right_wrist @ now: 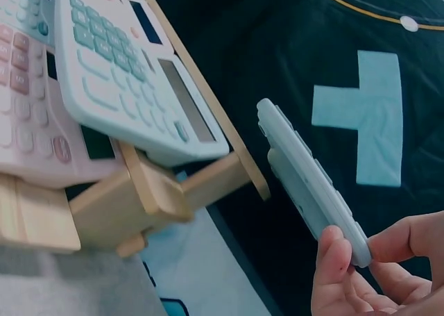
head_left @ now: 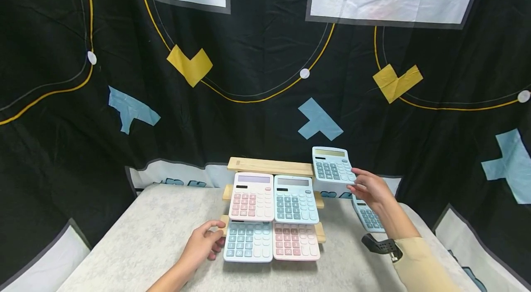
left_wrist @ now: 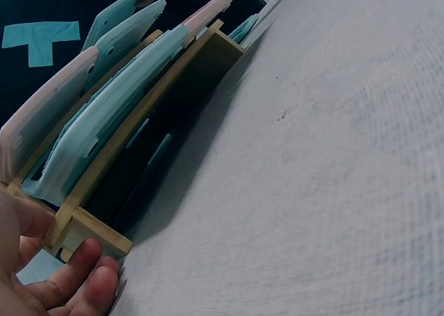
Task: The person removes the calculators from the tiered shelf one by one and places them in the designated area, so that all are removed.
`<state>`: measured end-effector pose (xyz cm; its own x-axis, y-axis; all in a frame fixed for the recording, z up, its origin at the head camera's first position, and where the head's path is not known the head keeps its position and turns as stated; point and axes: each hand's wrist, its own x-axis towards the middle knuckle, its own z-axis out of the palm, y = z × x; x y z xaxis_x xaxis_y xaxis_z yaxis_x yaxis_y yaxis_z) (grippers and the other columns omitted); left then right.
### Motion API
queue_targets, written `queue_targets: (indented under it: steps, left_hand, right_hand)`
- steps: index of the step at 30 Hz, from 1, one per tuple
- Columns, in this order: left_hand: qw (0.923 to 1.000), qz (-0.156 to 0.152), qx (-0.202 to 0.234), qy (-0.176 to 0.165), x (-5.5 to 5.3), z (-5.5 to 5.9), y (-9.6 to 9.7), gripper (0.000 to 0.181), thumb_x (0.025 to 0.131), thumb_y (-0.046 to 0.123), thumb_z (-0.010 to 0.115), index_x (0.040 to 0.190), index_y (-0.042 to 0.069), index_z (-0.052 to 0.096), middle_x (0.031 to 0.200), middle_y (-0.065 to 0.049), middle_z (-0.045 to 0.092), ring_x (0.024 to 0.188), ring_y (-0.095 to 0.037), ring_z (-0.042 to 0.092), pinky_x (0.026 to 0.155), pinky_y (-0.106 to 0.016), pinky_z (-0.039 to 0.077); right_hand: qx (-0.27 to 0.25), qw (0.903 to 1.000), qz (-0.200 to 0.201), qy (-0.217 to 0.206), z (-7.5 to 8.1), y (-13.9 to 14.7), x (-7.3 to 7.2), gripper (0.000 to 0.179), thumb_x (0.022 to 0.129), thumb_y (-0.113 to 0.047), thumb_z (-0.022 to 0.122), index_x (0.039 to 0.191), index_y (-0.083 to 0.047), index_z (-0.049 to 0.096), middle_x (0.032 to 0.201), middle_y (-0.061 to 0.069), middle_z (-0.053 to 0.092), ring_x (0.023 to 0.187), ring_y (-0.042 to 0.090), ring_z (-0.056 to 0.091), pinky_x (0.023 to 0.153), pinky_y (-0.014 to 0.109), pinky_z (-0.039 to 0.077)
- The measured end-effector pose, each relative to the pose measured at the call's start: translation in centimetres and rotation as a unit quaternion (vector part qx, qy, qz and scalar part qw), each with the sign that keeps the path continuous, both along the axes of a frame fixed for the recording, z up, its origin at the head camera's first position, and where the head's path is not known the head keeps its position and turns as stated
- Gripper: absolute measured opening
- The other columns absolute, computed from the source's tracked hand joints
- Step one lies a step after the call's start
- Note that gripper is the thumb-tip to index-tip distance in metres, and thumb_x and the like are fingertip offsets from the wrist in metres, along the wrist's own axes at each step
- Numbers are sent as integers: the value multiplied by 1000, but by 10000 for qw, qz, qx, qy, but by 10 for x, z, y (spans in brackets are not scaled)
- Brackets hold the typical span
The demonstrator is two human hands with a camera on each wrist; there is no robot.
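Head view shows the right hand [head_left: 371, 190] pinching a light-blue calculator [head_left: 332, 165] in the air, just beside the upper right end of the wooden rack [head_left: 269, 166]. The left hand [head_left: 201, 243] grips the rack's left end. Two pink calculators [head_left: 251, 196] and two blue calculators [head_left: 295, 200] rest there; another blue calculator [head_left: 370, 219] lies on the table [head_left: 166, 218].

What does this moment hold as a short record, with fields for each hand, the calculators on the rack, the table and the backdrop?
Left hand: grips the left end of the wooden rack
Right hand: pinches the raised calculator, blue, by its lower right side
Rack, upper pair: pink calculator left, blue calculator right
Rack, lower pair: blue one left, pink one right
Table: another blue calculator, partly hidden
Backdrop: black cloth
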<state>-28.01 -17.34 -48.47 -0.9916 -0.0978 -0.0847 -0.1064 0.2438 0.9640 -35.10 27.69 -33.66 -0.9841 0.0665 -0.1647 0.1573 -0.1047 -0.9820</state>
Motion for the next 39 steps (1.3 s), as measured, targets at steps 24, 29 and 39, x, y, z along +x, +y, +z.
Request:
queue_targets:
  steps: [24, 29, 39]
  left_hand:
    - [9999, 11, -14, 115, 1, 0, -1, 28, 96, 18, 59, 122, 9, 65, 84, -8, 69, 69, -21, 62, 55, -32, 52]
    - [9999, 9, -13, 103, 2, 0, -2, 29, 96, 20, 59, 123, 9, 64, 84, -8, 69, 69, -21, 62, 55, -33, 53]
    - [10000, -40, -6, 59, 0, -1, 0, 29, 96, 19, 59, 124, 10, 64, 85, -6, 69, 70, -21, 62, 56, -33, 53]
  right_hand:
    - [-106, 9989, -327, -311, -52, 45, 0, 62, 93, 2, 46, 154, 0, 34, 98, 7, 60, 80, 19, 70, 70, 22, 58]
    - [-168, 9991, -305, -260, -67, 47, -1, 58, 91, 5, 46, 149, 1, 42, 91, 6, 62, 75, 17, 70, 67, 22, 57]
    - [-18, 9985, -254, -476, -94, 49, 1, 67, 89, 6, 46, 154, 3, 31, 90, 8, 63, 72, 17, 70, 63, 19, 56]
